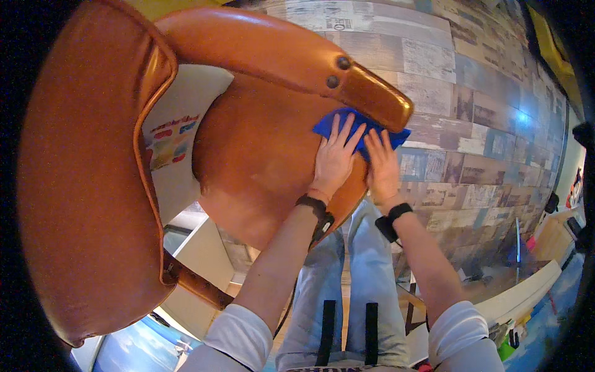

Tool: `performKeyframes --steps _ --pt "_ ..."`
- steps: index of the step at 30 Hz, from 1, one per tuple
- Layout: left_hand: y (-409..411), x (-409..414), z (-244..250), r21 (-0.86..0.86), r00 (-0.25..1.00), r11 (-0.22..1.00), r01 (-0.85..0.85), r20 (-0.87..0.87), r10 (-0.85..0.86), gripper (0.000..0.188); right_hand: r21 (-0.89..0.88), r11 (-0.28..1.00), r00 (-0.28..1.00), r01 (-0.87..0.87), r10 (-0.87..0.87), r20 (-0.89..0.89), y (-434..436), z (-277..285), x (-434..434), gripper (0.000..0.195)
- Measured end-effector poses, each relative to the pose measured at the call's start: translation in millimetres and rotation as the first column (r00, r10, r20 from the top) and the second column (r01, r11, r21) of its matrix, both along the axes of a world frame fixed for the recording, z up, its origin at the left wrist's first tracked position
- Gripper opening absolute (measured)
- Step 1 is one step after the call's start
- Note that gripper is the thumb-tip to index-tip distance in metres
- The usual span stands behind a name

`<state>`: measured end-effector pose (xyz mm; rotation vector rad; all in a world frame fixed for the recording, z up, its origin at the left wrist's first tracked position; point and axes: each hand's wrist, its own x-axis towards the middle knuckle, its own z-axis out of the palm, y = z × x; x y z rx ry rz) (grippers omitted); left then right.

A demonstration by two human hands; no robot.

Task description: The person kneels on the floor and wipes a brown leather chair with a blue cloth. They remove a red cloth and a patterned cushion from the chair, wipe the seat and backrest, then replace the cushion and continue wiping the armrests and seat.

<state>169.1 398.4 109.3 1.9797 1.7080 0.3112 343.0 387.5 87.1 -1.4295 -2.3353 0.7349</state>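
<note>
A blue cloth (349, 122) is spread over the front edge of the seat (260, 153) of a brown leather-look office chair. My left hand (335, 156) lies flat on the cloth, fingers spread, its palm side down near the seat. Beside it my right hand (382, 167) rests its fingertips on the cloth's right part, at the seat's front rim. Just beyond the cloth is the padded end of the chair's armrest (381, 93), with two dark round buttons behind it. Neither hand's fingers are closed around the cloth.
The tall chair backrest (88, 176) fills the left side. A second armrest (200, 288) shows low on the left, near a white cabinet panel (204, 251). Patchwork wood-look planks (432, 83) spread at the right. A pale desk edge (520, 288) stands at lower right.
</note>
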Motion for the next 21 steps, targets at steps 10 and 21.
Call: performKeyframes --steps 10,21 --pt "-249 -17 22 -0.417 0.991 0.908 0.034 -0.103 -0.085 0.074 -0.462 0.833 0.942 -0.306 0.335 -0.021 -193 36 -1 0.061" --pt "-94 -19 1 -0.167 0.992 0.985 -0.032 -0.127 0.010 0.072 -0.165 0.977 0.990 -0.132 0.139 0.031 -60 15 -27 0.070"
